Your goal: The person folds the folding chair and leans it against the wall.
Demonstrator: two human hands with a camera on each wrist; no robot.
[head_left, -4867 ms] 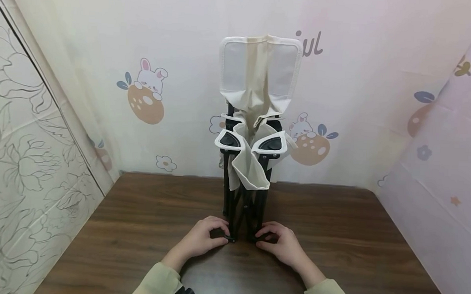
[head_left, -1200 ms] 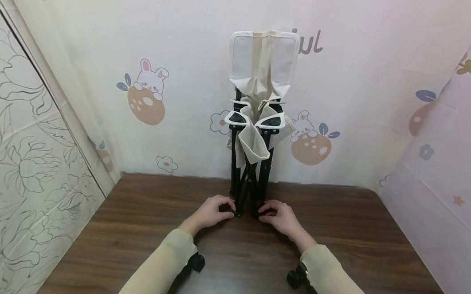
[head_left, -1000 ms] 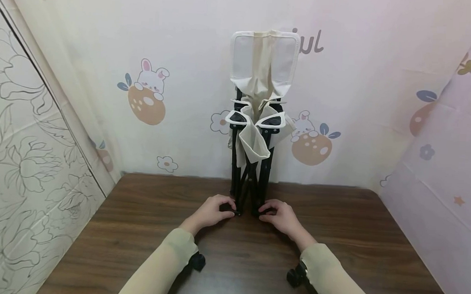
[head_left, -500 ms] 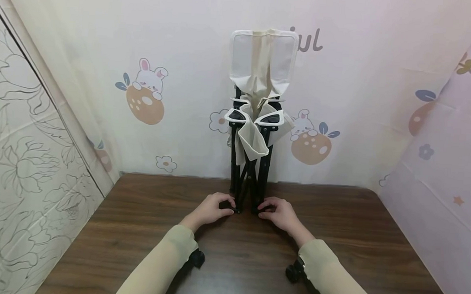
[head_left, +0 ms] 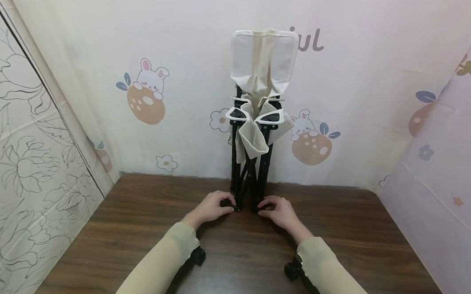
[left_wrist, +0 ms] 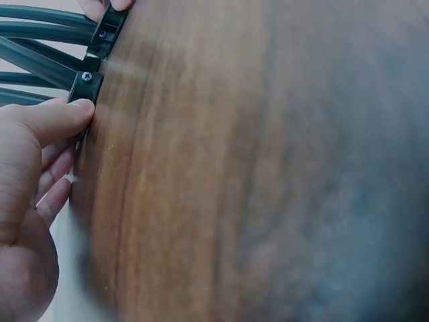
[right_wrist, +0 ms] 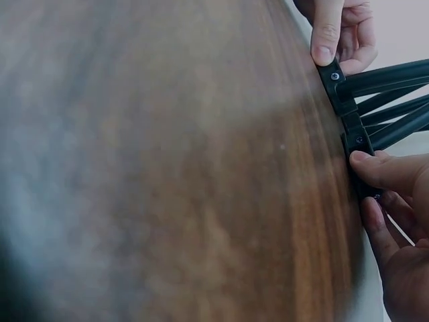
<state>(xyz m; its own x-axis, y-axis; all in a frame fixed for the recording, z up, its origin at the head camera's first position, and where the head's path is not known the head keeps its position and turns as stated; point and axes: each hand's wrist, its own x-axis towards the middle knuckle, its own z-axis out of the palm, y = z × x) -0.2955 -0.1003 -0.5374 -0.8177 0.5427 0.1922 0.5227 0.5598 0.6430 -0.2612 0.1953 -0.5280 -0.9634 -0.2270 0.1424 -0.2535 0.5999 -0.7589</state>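
A small folded camping chair (head_left: 262, 77) stands upright near the back of the brown table, in the middle of the head view. It has cream fabric with white trim and thin black legs. My left hand (head_left: 210, 207) pinches the black foot (left_wrist: 86, 86) of its left front leg between thumb and fingers. On the other side, my right hand (head_left: 283, 212) grips the right front foot (right_wrist: 358, 149) the same way. Both wrist views show thumbs pressed on the dark feet, which sit on the tabletop. The rear feet are mostly hidden.
The wooden table (head_left: 143, 231) ends at a patterned cloth backdrop (head_left: 192, 65) close behind the chair. More cloth hangs at left and right. A black strap device (head_left: 198, 256) sits on the left wrist, another device (head_left: 292, 270) on the right.
Since the oldest frame, the chair has slid away from me toward the backdrop, with both hands keeping hold of its feet. Over the last second it has crept slightly farther back.
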